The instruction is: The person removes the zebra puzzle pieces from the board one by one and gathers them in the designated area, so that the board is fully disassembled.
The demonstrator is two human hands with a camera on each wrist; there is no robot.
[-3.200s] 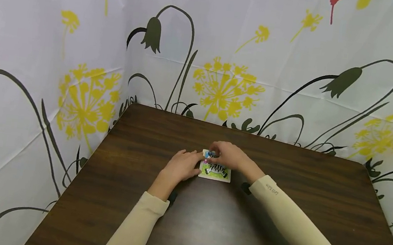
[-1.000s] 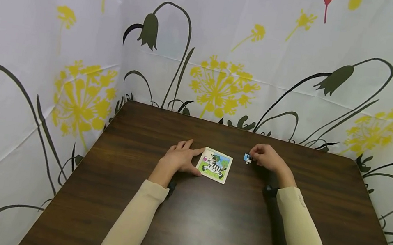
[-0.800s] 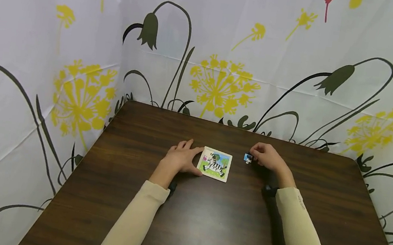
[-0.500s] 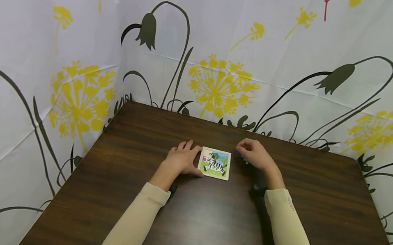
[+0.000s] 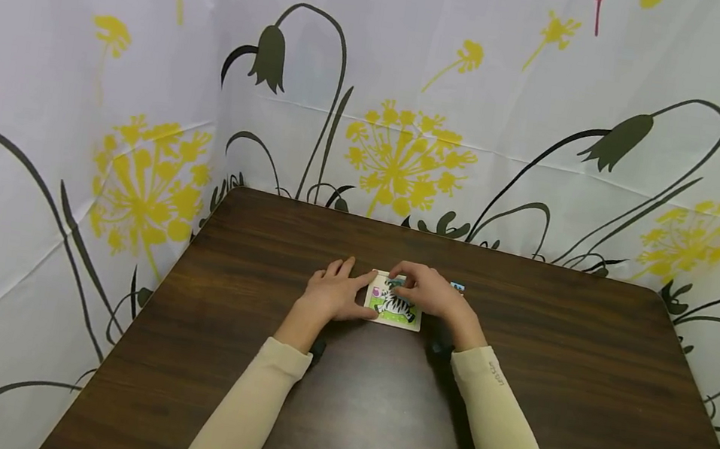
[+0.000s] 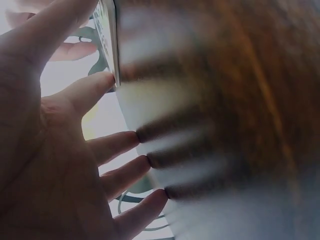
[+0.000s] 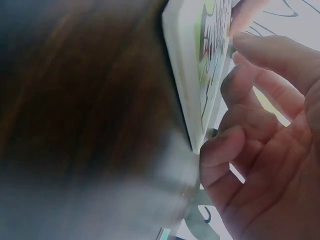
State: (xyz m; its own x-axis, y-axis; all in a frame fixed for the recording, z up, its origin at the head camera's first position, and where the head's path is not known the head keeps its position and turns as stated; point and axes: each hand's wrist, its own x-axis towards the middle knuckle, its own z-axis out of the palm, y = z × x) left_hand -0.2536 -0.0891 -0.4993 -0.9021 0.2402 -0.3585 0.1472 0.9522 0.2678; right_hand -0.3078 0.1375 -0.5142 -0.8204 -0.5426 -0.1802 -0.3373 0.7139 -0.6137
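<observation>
A small square zebra puzzle point(image 5: 398, 319) in a pale frame lies on the table under both hands. My left hand point(image 5: 333, 297) holds its left side, thumb at the lower corner and forefinger at the upper one. In the left wrist view that forefinger point(image 6: 100, 82) meets the frame's corner, while the other fingers spread with tips on the table. My right hand point(image 5: 429, 292) is over the puzzle's upper right part, hiding it. In the right wrist view its thumb point(image 7: 255, 47) reaches the picture's surface with the fingers bent; I cannot tell whether a piece is pinched.
A loose blue puzzle piece point(image 5: 457, 287) lies on the table just beyond the right hand, partly hidden by it. The dark wooden table point(image 5: 588, 361) meets a flower-printed curtain point(image 5: 528, 87) behind and at the left.
The right hand has left the loose blue piece on the table and moved left onto the puzzle. The left hand stays at the puzzle, which has turned slightly straighter.
</observation>
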